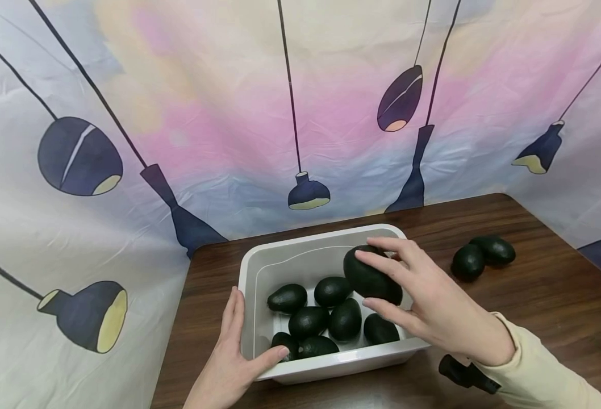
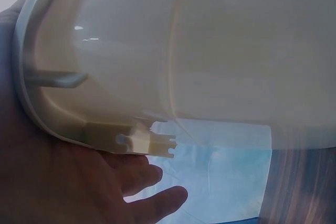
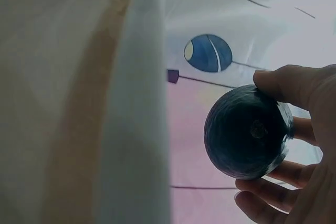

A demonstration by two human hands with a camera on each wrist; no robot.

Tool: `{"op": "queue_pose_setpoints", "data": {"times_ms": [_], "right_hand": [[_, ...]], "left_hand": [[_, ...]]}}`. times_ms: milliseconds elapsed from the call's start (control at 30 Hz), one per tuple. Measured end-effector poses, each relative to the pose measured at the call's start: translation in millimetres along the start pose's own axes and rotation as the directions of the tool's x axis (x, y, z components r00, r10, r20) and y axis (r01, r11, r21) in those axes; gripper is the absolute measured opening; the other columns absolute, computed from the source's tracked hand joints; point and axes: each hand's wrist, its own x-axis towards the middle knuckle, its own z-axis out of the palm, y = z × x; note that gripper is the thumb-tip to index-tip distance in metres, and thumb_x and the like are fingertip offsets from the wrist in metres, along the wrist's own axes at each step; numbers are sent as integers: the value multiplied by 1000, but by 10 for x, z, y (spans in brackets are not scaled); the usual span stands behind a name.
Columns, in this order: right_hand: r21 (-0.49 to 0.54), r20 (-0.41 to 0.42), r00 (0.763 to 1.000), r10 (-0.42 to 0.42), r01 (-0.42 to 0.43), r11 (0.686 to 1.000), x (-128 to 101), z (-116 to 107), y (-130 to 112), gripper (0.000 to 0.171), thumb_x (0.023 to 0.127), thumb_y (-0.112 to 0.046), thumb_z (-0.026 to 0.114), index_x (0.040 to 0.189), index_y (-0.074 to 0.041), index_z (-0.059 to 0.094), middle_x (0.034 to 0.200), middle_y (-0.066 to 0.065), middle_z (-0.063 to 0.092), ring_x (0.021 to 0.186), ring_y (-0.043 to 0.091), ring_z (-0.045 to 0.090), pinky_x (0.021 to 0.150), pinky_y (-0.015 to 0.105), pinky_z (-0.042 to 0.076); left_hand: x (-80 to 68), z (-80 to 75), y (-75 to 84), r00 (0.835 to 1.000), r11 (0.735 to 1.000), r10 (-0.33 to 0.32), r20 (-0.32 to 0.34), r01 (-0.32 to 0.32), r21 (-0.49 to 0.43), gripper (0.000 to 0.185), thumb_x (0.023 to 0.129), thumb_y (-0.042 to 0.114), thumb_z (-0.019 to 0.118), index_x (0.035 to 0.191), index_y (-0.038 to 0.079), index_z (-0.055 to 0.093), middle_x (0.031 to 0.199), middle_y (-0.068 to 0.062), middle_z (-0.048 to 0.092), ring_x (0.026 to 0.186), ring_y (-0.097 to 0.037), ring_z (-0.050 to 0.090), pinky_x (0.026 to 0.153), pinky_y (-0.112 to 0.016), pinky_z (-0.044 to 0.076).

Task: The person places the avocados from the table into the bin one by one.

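A white plastic tub [image 1: 259,267] stands on a dark wooden table and holds several dark green avocados [image 1: 308,321]. My right hand [image 1: 423,301] grips one more avocado [image 1: 371,276] above the tub's right side; in the right wrist view that avocado [image 3: 245,132] shows end-on between thumb and fingers. My left hand [image 1: 234,352] holds the tub's near-left corner, thumb on the front rim, fingers along the left wall. In the left wrist view the tub's wall [image 2: 173,51] fills the frame above my fingers [image 2: 152,192].
Two more avocados [image 1: 468,261] [image 1: 495,249] lie on the table [image 1: 546,295] to the right of the tub. A printed cloth backdrop [image 1: 178,113] hangs behind and to the left. A dark strap [image 1: 464,372] shows at my right wrist.
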Motion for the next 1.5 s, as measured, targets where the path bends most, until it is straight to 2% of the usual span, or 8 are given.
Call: {"op": "queue_pose_setpoints", "data": {"times_ms": [200, 533, 767, 967, 1100, 1200, 1333, 1500], "right_hand": [[38, 33, 999, -40, 39, 999, 30, 116, -39, 58, 94, -38, 65, 144, -14, 48, 143, 9, 42, 124, 20, 47, 83, 23, 40], [43, 50, 998, -31, 29, 999, -14, 137, -55, 57, 93, -36, 66, 144, -17, 47, 147, 5, 39, 127, 19, 45, 94, 28, 40], [41, -85, 996, 0, 3, 999, -37, -46, 72, 51, 97, -42, 56, 135, -8, 56, 138, 14, 47, 124, 27, 47, 99, 18, 35], [-4, -217, 971, 100, -104, 995, -167, -283, 459, 58, 95, -47, 58, 131, -2, 59, 134, 18, 50, 124, 30, 46, 107, 23, 31], [-50, -273, 929, 248, -271, 961, -361, -424, 796, 50, 90, -29, 72, 132, -5, 59, 135, 16, 50, 123, 30, 45, 105, 20, 29], [-50, -265, 872, 411, -438, 898, -528, -488, 1051, 54, 87, -13, 74, 136, -7, 55, 138, 18, 45, 126, 35, 41, 108, 34, 29], [-33, -188, 778, 600, -615, 788, -760, -479, 1376, 57, 94, -21, 66, 143, 0, 45, 143, 28, 34, 129, 48, 31, 100, 66, 24], [-94, -62, 698, 713, -716, 692, -1054, -314, 1699, 70, 98, -35, 59, 146, 7, 31, 142, 39, 23, 126, 59, 22, 93, 72, 22]], "left_hand": [[2, 1, 2, 1000, 1000, 0, 0, 0, 3, 118, 78, 57, 75, 155, 30, -11, 160, 7, -15, 147, -34, 2, 106, -65, 23], [9, -3, -2, 1000, 1000, -11, 5, 11, 0, 118, 78, 57, 75, 154, 32, -13, 160, 6, -15, 146, -34, 1, 107, -65, 21], [15, -5, -8, 1000, 1000, -9, 5, 9, -1, 118, 78, 56, 75, 154, 32, -13, 160, 6, -16, 146, -34, 1, 107, -65, 22], [21, -1, -14, 1000, 1000, -11, 8, 11, -5, 117, 78, 56, 75, 154, 33, -12, 160, 6, -15, 146, -34, 2, 107, -65, 22], [17, -2, -13, 1000, 1000, -4, 5, 4, -3, 117, 79, 56, 75, 154, 32, -12, 160, 6, -15, 146, -35, 2, 106, -65, 23], [9, -2, -19, 1000, 1000, 7, -2, -7, -1, 117, 79, 55, 75, 154, 32, -12, 161, 5, -15, 146, -35, 3, 106, -65, 23], [7, -1, -27, 1000, 1000, 18, -6, -18, 2, 117, 79, 55, 75, 154, 31, -12, 161, 4, -14, 146, -35, 3, 106, -65, 23], [14, 4, -24, 1000, 1000, 5, 2, -5, -6, 117, 79, 55, 75, 155, 30, -11, 161, 5, -15, 146, -35, 2, 106, -65, 23]]}}
